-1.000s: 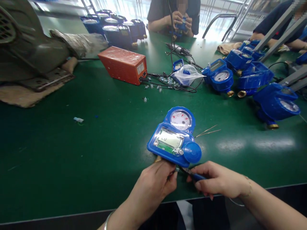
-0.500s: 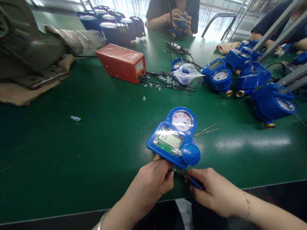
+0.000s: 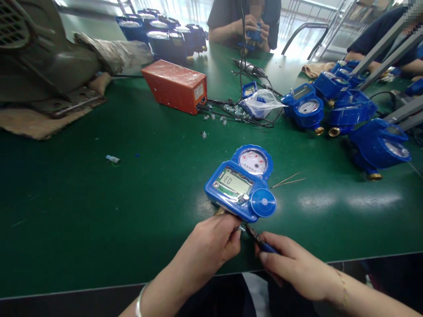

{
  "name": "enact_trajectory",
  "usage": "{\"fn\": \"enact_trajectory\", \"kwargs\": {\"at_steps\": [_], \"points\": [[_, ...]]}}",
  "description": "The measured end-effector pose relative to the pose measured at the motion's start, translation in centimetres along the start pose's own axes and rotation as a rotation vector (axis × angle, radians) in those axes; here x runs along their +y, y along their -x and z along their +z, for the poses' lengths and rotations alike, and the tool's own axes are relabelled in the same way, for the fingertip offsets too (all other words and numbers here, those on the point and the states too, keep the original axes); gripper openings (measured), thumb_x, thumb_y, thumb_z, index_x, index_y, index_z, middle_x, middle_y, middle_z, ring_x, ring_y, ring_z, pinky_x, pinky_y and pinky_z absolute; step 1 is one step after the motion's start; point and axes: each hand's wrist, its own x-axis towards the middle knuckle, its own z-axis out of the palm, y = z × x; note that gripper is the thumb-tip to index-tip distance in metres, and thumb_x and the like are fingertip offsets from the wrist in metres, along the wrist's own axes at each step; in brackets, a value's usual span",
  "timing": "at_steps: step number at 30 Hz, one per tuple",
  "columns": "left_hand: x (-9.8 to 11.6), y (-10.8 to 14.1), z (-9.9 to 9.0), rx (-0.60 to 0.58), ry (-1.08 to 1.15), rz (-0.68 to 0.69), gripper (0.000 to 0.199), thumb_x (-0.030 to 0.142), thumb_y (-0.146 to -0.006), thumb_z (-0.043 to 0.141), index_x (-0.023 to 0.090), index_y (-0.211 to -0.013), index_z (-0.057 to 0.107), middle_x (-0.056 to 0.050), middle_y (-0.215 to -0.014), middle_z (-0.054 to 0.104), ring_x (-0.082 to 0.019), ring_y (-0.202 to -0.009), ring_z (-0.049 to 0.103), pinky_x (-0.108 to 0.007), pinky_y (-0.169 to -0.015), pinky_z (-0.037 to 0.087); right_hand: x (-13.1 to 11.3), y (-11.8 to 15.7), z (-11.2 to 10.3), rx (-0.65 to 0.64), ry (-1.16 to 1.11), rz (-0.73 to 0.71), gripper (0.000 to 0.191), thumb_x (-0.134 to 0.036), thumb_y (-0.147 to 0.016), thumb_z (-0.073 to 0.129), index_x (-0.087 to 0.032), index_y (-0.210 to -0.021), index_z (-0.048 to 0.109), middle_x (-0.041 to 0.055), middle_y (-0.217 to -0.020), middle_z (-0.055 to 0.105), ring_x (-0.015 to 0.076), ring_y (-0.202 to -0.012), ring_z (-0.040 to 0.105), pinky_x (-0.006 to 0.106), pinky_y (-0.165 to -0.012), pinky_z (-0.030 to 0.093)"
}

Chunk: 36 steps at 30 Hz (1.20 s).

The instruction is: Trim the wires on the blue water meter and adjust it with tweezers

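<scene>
A blue water meter [image 3: 243, 182] with a round dial and an LCD screen lies on the green table [image 3: 99, 198] in front of me. My left hand [image 3: 211, 246] pinches something small at the meter's near edge, beside a brass fitting. My right hand [image 3: 291, 264] grips a blue-handled tool [image 3: 259, 241] whose dark tip points at the same spot. What sits between my left fingers is too small to identify.
An orange box [image 3: 175, 86] with cables stands beyond the meter, next to a plastic bag [image 3: 261, 103] and scattered small parts. Several blue meters [image 3: 343, 110] line the right side and far left. A grey machine [image 3: 42, 66] sits far left. Two thin wires [image 3: 289, 180] lie right of the meter. Other people work across the table.
Both hands have shifted slightly up and toward the meter's near edge. The tool tip now sits closer to my left fingers. The meter looks slightly turned.
</scene>
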Motion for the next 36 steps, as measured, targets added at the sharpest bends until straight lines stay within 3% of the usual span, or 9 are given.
{"fn": "enact_trajectory", "kwargs": {"at_steps": [10, 15, 17, 19, 23, 26, 30, 33, 36], "points": [[-0.3, 0.4, -0.3, 0.029, -0.025, 0.011, 0.019, 0.005, -0.085, 0.042, 0.017, -0.082, 0.055, 0.0, -0.072, 0.061, -0.012, -0.06, 0.055, -0.021, -0.054, 0.04, -0.9, -0.1, 0.9, 0.138, 0.399, 0.007, 0.013, -0.028, -0.088, 0.056, -0.018, -0.081, 0.053, -0.0007, -0.079, 0.061, 0.0134, -0.071, 0.05, 0.026, -0.065, 0.031], [-0.6, 0.6, -0.4, 0.023, 0.039, -0.011, 0.017, 0.007, -0.084, 0.044, 0.017, -0.087, 0.057, 0.0, -0.076, 0.06, -0.013, -0.066, 0.056, -0.021, -0.058, 0.042, 0.0, 0.8, 1.3, 0.154, 0.368, -0.102, 0.017, -0.034, -0.09, 0.055, -0.019, -0.082, 0.054, 0.0002, -0.079, 0.058, 0.0141, -0.071, 0.05, 0.026, -0.064, 0.033], [-0.5, 0.7, -0.6, -0.019, 0.083, -0.023, 0.013, 0.01, -0.085, 0.046, 0.018, -0.088, 0.056, 0.0, -0.079, 0.059, -0.013, -0.068, 0.055, -0.022, -0.06, 0.042, 0.7, 1.0, 1.4, 0.298, 0.293, -0.258, 0.016, -0.035, -0.092, 0.054, -0.02, -0.088, 0.055, 0.0002, -0.08, 0.053, 0.0144, -0.073, 0.05, 0.026, -0.066, 0.036], [-0.5, 0.7, -0.7, -0.052, 0.114, -0.031, 0.011, 0.011, -0.086, 0.047, 0.019, -0.087, 0.054, -0.001, -0.081, 0.058, -0.013, -0.069, 0.053, -0.023, -0.06, 0.041, 1.0, 0.7, 1.4, 0.609, 0.202, -0.462, 0.012, -0.034, -0.093, 0.053, -0.022, -0.097, 0.054, 0.0015, -0.088, 0.051, 0.0158, -0.081, 0.051, 0.027, -0.073, 0.04], [-0.7, 0.4, -0.3, -0.032, 0.128, -0.004, 0.012, 0.009, -0.084, 0.044, 0.019, -0.081, 0.05, -0.001, -0.081, 0.054, -0.014, -0.071, 0.049, -0.025, -0.063, 0.039, -0.2, -1.8, 1.0, 1.064, 0.125, -0.685, 0.019, -0.036, -0.093, 0.053, -0.024, -0.108, 0.051, 0.0087, -0.129, 0.045, 0.0186, -0.093, 0.054, 0.036, -0.085, 0.042], [-0.6, 0.7, 0.0, -0.077, 0.145, 0.019, 0.015, 0.008, -0.082, 0.04, 0.019, -0.074, 0.046, 0.0, -0.074, 0.051, -0.015, -0.072, 0.048, -0.026, -0.065, 0.039, -1.7, -3.9, 0.6, 1.087, 0.202, -0.715, 0.025, -0.041, -0.093, 0.053, -0.025, -0.111, 0.051, 0.0099, -0.144, 0.038, 0.0231, -0.106, 0.053, 0.043, -0.093, 0.04], [0.1, 2.2, -2.0, -0.177, 0.237, -0.024, 0.016, 0.007, -0.08, 0.04, 0.02, -0.073, 0.046, 0.002, -0.069, 0.049, -0.014, -0.065, 0.045, -0.026, -0.06, 0.036, -2.1, -4.8, 0.4, 0.973, 0.169, -0.712, 0.024, -0.04, -0.096, 0.047, -0.025, -0.115, 0.05, 0.0082, -0.131, 0.054, 0.0242, -0.115, 0.051, 0.044, -0.099, 0.037], [-0.3, 2.6, -5.5, 0.059, 0.354, -0.068, 0.018, 0.015, -0.09, 0.038, 0.022, -0.078, 0.049, 0.002, -0.069, 0.047, -0.014, -0.063, 0.046, -0.027, -0.059, 0.038, -1.4, -4.7, 0.7, 0.923, 0.099, -0.713, 0.023, -0.037, -0.097, 0.048, -0.026, -0.118, 0.05, 0.0066, -0.128, 0.054, 0.0221, -0.115, 0.052, 0.04, -0.099, 0.038], [-2.1, 0.0, -9.2, 0.378, 0.151, -0.236, 0.017, 0.028, -0.095, 0.043, 0.022, -0.083, 0.053, 0.002, -0.071, 0.051, -0.014, -0.063, 0.048, -0.027, -0.059, 0.038, -0.7, -5.0, 1.2, 0.894, 0.044, -0.742, 0.027, -0.036, -0.099, 0.045, -0.026, -0.124, 0.047, 0.0065, -0.129, 0.053, 0.0207, -0.116, 0.051, 0.035, -0.098, 0.038]]}}
